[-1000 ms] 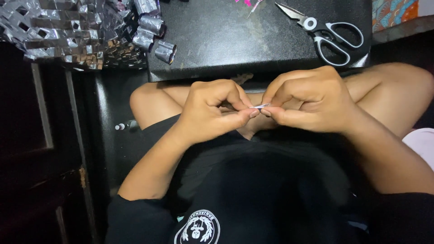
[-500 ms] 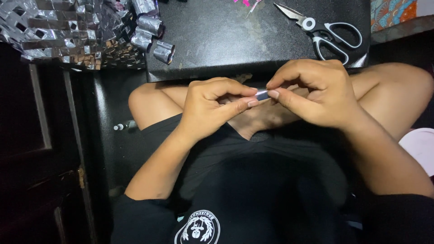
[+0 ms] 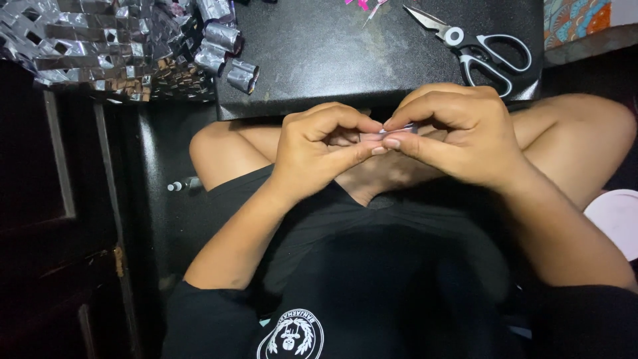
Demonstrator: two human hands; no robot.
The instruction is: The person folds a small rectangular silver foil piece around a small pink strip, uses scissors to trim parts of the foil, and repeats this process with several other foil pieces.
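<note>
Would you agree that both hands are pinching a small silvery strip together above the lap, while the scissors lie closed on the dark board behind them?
Not quite: the head view shows the scissors lying open, blades apart, on the dark board. The rest holds: the left hand and right hand pinch a small silvery strip together above the lap.

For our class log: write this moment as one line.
left hand: pinching foil strip | right hand: pinching strip | scissors: on board | foil rolls: board's left

Scissors [image 3: 482,50] lie on board [image 3: 332,60], foil rolls [image 3: 226,50] left.
</note>
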